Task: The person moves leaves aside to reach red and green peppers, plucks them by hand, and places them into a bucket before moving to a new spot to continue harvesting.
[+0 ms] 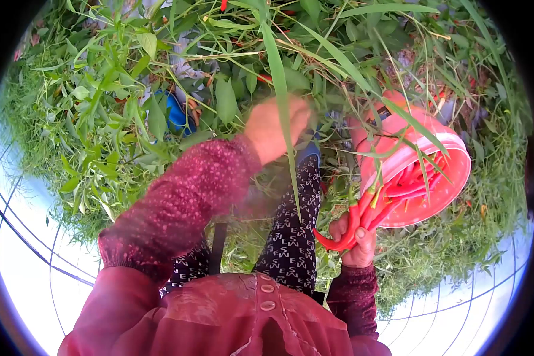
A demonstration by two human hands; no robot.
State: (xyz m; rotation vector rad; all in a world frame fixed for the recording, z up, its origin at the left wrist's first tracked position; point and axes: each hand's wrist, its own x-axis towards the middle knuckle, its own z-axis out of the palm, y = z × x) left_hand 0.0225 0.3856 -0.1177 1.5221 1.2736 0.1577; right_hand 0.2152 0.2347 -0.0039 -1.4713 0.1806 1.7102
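My right hand (357, 238) is closed around a small bunch of long red chili peppers (362, 222), their green stems pointing up. Just beyond it, a pinkish-red bucket (460, 178) lies tilted with its mouth facing me. More red chilies (410, 183) are inside the bucket. My left hand (277, 127) is among the leaves of the green plants (225, 98), smeared by motion. Its fingers are too blurred to read, and I cannot make out anything in them. A red chili (264, 78) shows in the foliage just above this hand.
Dense chili plants and weeds surround me, and long grass blades (279, 71) cross in front of my left hand. Blue shoes (177, 113) show among the stems below. Scattered red chilies (438, 101) appear in the growth behind the bucket.
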